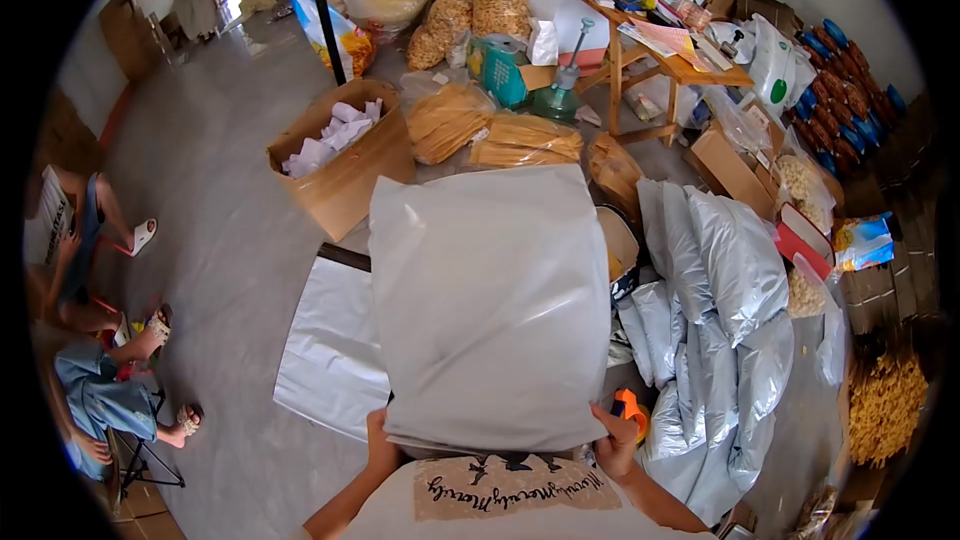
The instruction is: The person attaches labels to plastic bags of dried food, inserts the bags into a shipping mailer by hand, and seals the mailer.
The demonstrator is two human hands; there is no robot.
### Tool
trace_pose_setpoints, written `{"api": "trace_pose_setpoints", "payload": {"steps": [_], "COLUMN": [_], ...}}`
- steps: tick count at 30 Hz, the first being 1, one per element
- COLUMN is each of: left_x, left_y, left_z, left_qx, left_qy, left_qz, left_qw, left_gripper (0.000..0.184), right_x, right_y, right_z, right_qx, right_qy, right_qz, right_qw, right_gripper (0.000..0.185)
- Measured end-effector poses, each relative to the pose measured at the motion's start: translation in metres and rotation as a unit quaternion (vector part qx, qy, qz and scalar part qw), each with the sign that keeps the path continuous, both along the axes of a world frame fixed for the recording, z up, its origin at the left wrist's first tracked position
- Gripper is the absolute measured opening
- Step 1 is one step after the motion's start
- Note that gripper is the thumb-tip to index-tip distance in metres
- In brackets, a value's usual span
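Note:
A large grey plastic mailing bag (485, 310) lies spread out in front of my body, flat and slightly creased. My left hand (381, 443) grips its near left corner, with the fingers mostly hidden at the edge. At the near right corner, my right hand (616, 442) pinches the bag with the thumb on top. An orange tape dispenser (630, 410) is close beside my right hand. Partly under the bag, on the left, is a flat white plastic sheet or bag (330, 350). What supports the grey bag is hidden.
Filled silver-grey bags (735, 260) are piled on the right. Ahead stand a cardboard box (340, 185) of crumpled paper, packs of yellowish sticks (525, 140) and a wooden table (690, 65). Two seated people (105, 385) are at the left, legs extending onto the floor.

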State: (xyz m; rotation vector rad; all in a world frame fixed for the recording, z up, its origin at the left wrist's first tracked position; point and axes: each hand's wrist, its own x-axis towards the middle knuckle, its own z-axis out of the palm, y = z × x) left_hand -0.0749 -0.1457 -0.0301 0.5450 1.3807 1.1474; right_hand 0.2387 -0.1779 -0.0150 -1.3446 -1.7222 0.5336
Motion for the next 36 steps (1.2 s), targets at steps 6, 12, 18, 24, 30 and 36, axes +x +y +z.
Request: {"api": "trace_pose_setpoints", "payload": {"steps": [6,12,18,24,30,36], "left_x": [0.022,0.014,0.008,0.014,0.031,0.051], "left_y": [0.096,0.137,0.119,0.093,0.076,0.062], "left_z": [0.059,0.142,0.169,0.183,0.184,0.172], "left_qx": [0.239,0.428,0.400,0.409,0.412,0.514], "left_qy": [0.096,0.105,0.168,0.156,0.158,0.170], "left_qz": [-0.008,-0.016,-0.063,-0.123,-0.180,-0.241], "left_qw": [0.966,0.898,0.899,0.891,0.879,0.806], "left_gripper": [0.015,0.027,0.021,0.019,0.023,0.025], "right_x": [-0.025,-0.014,0.015,0.022,-0.021,-0.084], "right_y": [0.081,0.112,0.094,0.074,0.058,0.104], "right_z": [0.066,0.149,0.142,0.162,0.176,0.120], "right_qx": [-0.059,0.153,0.064,0.081,0.252,0.030], "right_qy": [0.093,0.205,0.090,0.000,-0.157,-0.162], "right_qz": [-0.110,-0.170,-0.166,-0.198,0.025,0.202], "right_qw": [0.988,0.952,0.980,0.977,0.955,0.965], "right_gripper": [0.016,0.014,0.012,0.012,0.022,0.026]}}
